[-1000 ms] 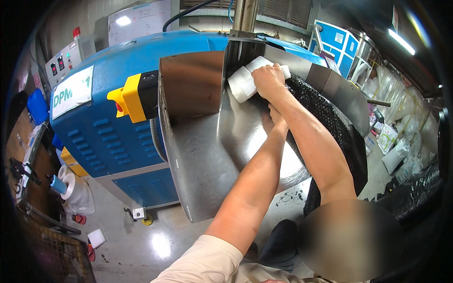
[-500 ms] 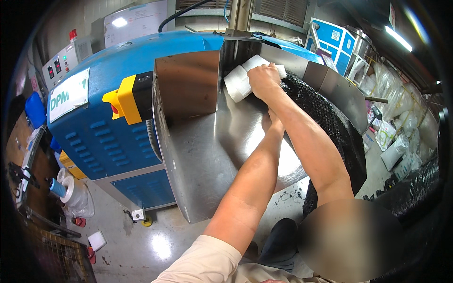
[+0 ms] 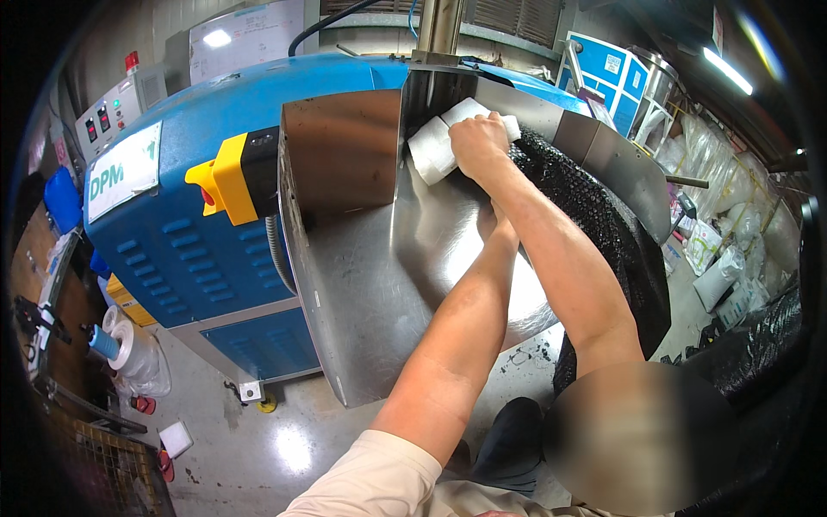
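Note:
My right hand (image 3: 480,145) is closed on a bunched or rolled white material (image 3: 432,152), maybe film or foam, at the back of a shiny metal hopper (image 3: 353,267). Parts of the white material stick out on both sides of the fingers. From below, my left forearm (image 3: 457,345) reaches up to the same spot. Its hand disappears behind my right wrist, so its fingers are hidden. Black bubbly plastic sheeting (image 3: 603,207) drapes over the hopper's right side, beside my right forearm.
A blue machine (image 3: 185,250) carries the hopper, with a yellow switch box (image 3: 226,179) on its near side. A control box (image 3: 121,105) with a red lamp stands at left. White film rolls (image 3: 136,351) sit on the floor. Bagged clear plastic (image 3: 732,189) is heaped at right.
Almost nothing differs. My right hand and the white material have shifted very slightly left.

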Demonstrator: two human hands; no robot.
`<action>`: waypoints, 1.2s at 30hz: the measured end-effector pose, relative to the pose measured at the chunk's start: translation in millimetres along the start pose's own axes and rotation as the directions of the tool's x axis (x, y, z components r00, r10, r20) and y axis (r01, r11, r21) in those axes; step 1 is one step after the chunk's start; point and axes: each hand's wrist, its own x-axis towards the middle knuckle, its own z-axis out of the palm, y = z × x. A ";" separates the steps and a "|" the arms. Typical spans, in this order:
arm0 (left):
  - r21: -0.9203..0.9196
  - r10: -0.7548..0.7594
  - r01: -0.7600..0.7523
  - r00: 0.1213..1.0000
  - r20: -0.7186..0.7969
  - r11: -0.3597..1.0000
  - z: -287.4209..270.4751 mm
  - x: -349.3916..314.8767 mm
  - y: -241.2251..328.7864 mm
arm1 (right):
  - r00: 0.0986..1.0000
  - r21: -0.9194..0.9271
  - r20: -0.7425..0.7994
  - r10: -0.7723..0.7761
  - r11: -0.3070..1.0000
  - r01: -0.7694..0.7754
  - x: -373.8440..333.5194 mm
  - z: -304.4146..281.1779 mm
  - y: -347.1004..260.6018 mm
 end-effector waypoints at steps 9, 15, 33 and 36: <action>-0.009 0.030 -0.030 0.999 0.018 1.000 -1.2 -3.4 2.8 | 1.000 0.004 0.005 0.015 1.000 -0.015 -1.9 -0.2 0.4; -0.029 0.056 -0.055 0.998 0.035 0.998 -1.9 -0.8 9.5 | 0.999 0.020 0.044 0.015 1.000 -0.016 -1.1 -6.2 -1.7; -0.075 0.120 -0.118 0.993 0.019 0.990 11.1 18.4 21.6 | 0.998 0.004 0.009 0.065 0.998 -0.065 11.6 21.6 -9.9; -0.064 0.117 -0.116 0.993 0.001 0.991 18.1 20.0 23.0 | 0.989 0.002 -0.086 0.121 0.993 -0.121 13.5 34.6 -10.8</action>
